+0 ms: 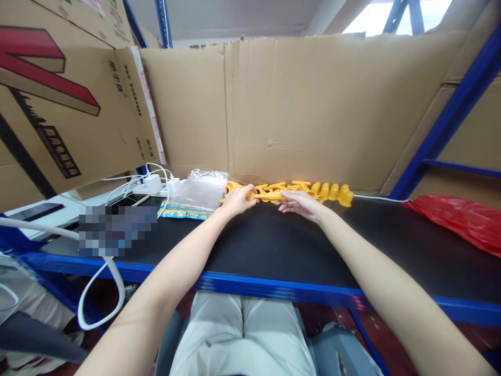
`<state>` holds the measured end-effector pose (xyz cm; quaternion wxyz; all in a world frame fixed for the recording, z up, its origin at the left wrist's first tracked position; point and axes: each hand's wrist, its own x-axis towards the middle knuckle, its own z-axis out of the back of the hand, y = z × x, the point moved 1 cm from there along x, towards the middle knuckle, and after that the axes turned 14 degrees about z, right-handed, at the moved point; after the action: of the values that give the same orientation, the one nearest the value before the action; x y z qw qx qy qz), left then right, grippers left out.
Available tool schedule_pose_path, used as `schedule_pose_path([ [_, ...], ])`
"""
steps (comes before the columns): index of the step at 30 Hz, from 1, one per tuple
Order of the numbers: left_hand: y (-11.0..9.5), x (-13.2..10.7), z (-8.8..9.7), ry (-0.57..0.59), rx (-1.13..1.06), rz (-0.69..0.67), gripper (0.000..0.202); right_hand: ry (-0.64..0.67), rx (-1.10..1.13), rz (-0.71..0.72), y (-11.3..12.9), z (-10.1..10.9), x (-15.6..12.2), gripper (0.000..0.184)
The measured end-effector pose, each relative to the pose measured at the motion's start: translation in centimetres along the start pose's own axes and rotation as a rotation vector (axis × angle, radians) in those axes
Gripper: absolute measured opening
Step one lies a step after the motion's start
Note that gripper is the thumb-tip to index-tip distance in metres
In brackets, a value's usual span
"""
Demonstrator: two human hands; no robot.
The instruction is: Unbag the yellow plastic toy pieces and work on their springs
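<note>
My left hand [238,200] is closed, its thumb and fingers on the left end of a yellow plastic piece [270,197]. On the right end of that same long piece my right hand [300,203] pinches with thumb and forefinger, its other fingers loosely bent. Behind both hands, more yellow plastic parts [300,184] lie in a row along the cardboard. Stepped, cup-like yellow pieces [345,196] stand at the row's right end. My fingers partly cover the held piece, so its full shape is hidden.
Clear plastic bags [201,190] lie left of my hands. White chargers and cables [153,184] crowd the left side, with a phone [35,212] beyond. A red plastic bag [462,219] rests at the right. Cardboard [313,109] walls the back; a blue rail [274,288] edges the black tabletop.
</note>
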<state>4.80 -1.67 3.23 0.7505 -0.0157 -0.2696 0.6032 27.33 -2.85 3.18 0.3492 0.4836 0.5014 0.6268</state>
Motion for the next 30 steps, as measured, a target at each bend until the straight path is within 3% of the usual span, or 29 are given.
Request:
schedule_pose_path([
  [5,0.3,-0.1,-0.2,0.016,-0.077,-0.062,0.074,-0.204,0.14,0.015,0.4,0.7,0.5,0.012],
  [11,1.1,0.4,-1.0,0.025,0.111,-0.024,0.04,-0.523,-0.188,0.294,-0.6,3.7,1.3,0.034],
  [14,1.5,0.6,-1.5,0.089,0.22,0.025,0.036,-0.585,-0.471,0.451,-1.5,4.3,1.4,0.046],
  [17,1.7,0.4,-1.7,0.171,0.269,0.033,0.031,-0.528,-0.792,0.551,-1.7,3.8,1.3,0.045],
  [22,1.5,0.2,-1.5,0.209,0.305,0.022,0.03,-0.37,-1.289,0.573,-1.1,2.0,1.8,0.038],
  [26,1.3,0.2,-1.4,0.199,0.315,0.022,0.03,-0.147,-1.674,0.557,-0.8,0.9,2.8,0.038],
  [30,1.3,0.1,-1.5,0.201,0.299,0.022,0.031,-0.006,-1.873,0.478,-1.0,0.6,3.4,0.037],
])
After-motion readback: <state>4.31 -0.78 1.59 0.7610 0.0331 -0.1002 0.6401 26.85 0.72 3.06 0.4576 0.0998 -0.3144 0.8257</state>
